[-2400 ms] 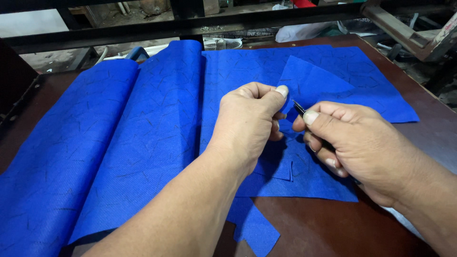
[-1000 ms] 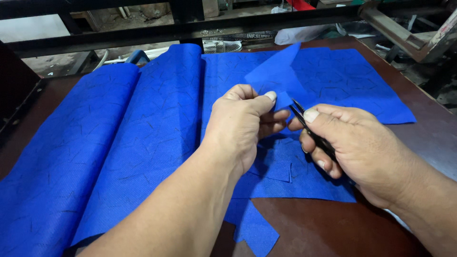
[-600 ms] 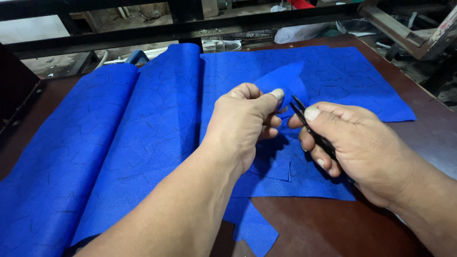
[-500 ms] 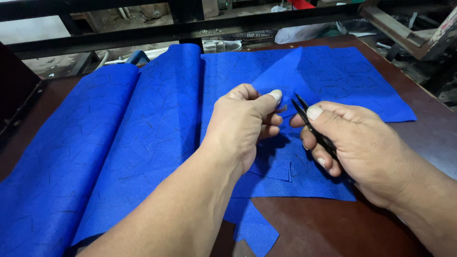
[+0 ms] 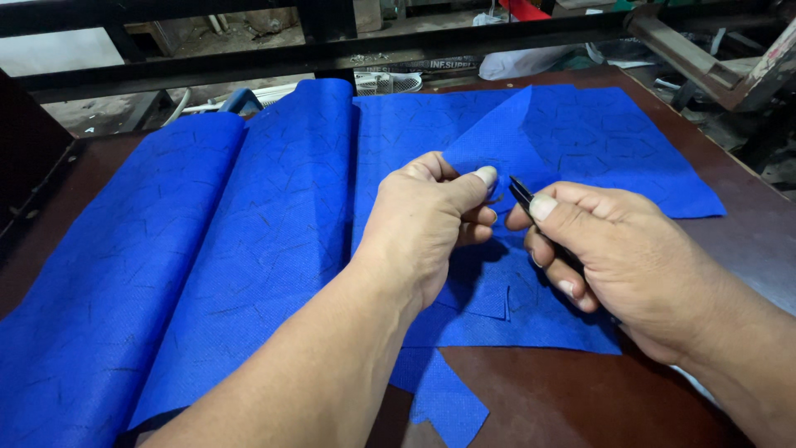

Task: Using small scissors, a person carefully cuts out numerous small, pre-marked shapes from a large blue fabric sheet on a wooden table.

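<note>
Brown counter [image 5: 630, 398], head view: blue fabric [image 5: 249, 249] is spread across it. One raised flap [image 5: 497, 137] is pinched by left hand [image 5: 427, 220]; black tweezers [image 5: 524, 195] are gripped closed-fisted by right hand [image 5: 618, 261]. Flap could slip if pinched loosely.

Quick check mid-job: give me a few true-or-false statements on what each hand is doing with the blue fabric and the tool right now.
1. The left hand pinches a lifted piece of blue fabric. True.
2. The right hand holds a red marker. False: it holds black tweezers, tips toward the left thumb.
3. The blue sheets lie on a dark brown table. True.
4. The fabric at the left is stacked in flat squares. False: the large blue sheet there lies in long rounded folds.
5. A loose blue scrap lies near the table's front edge. True.
</note>
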